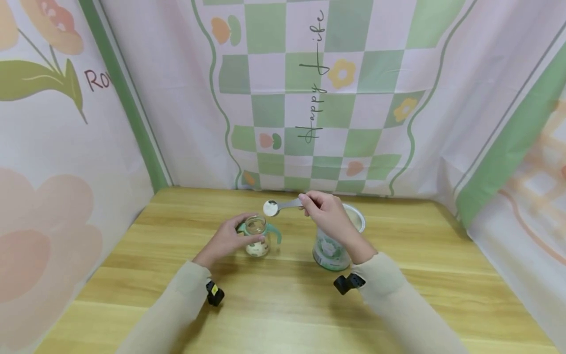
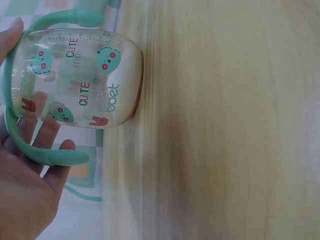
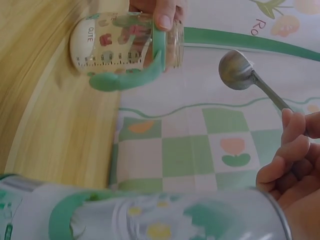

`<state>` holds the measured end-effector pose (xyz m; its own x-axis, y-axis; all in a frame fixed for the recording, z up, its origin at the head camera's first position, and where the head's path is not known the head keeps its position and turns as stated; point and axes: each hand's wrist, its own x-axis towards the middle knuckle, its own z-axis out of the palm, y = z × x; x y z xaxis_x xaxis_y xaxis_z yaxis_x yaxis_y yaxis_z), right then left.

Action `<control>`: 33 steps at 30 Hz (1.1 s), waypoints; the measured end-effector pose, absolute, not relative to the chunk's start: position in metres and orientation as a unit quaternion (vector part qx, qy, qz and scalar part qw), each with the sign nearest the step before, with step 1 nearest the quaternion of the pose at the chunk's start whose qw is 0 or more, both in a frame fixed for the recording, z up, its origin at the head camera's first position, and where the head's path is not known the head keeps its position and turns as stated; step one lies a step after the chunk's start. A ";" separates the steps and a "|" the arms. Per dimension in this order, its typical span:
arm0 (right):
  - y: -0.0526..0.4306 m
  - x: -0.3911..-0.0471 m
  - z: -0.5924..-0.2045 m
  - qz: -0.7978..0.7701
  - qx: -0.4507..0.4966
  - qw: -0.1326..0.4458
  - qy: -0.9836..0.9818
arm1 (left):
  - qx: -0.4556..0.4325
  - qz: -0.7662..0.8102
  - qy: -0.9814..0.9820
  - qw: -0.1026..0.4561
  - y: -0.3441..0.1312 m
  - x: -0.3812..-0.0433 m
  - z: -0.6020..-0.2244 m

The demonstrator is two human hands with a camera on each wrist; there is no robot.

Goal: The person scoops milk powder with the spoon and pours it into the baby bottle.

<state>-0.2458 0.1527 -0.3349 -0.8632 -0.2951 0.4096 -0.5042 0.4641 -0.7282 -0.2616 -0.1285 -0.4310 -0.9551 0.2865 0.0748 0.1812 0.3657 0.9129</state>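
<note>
A clear baby bottle (image 1: 257,247) with green handles and printed cartoon figures stands lidless on the table, pale powder at its bottom. My left hand (image 1: 231,239) grips it around the neck, the thumb across the near side. In the left wrist view the bottle (image 2: 82,80) shows its green handle ring beside my fingers. My right hand (image 1: 326,215) pinches the handle of a metal measuring spoon (image 1: 283,204). White powder fills the spoon's bowl, which hangs just above and right of the bottle's open mouth. In the right wrist view the spoon (image 3: 237,71) appears from its rounded underside.
An open powder can (image 1: 329,250) with green and white print stands under my right forearm, partly hidden by it. The wooden table (image 1: 274,305) ends at a checked fabric backdrop (image 1: 305,108). Patterned curtains hang at both sides.
</note>
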 end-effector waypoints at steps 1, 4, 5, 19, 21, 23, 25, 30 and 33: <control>0.150 -0.246 -0.335 0.459 0.238 0.115 -0.848 | 0.142 0.545 0.825 0.048 -0.129 -0.261 -0.431; 0.143 -0.247 -0.335 0.449 0.253 0.125 -0.848 | 0.144 0.550 0.821 0.049 -0.129 -0.261 -0.431; 0.141 -0.247 -0.336 0.447 0.256 0.127 -0.848 | 0.145 0.551 0.820 0.048 -0.129 -0.260 -0.431; 0.120 -0.247 -0.349 0.413 0.292 0.155 -0.849 | 0.124 0.547 0.826 0.053 -0.128 -0.260 -0.431; 0.117 -0.247 -0.350 0.401 0.301 0.166 -0.849 | 0.123 0.547 0.826 0.054 -0.128 -0.260 -0.431; 0.115 -0.247 -0.353 0.392 0.309 0.175 -0.849 | 0.123 0.547 0.826 0.053 -0.128 -0.261 -0.431; 0.113 -0.247 -0.355 0.381 0.315 0.189 -0.849 | 0.126 0.549 0.825 0.053 -0.128 -0.261 -0.432; 0.110 -0.246 -0.360 0.344 0.337 0.225 -0.847 | 0.124 0.547 0.826 0.049 -0.127 -0.261 -0.431; 0.109 -0.244 -0.364 0.297 0.352 0.250 -0.852 | 0.123 0.546 0.827 0.048 -0.126 -0.260 -0.430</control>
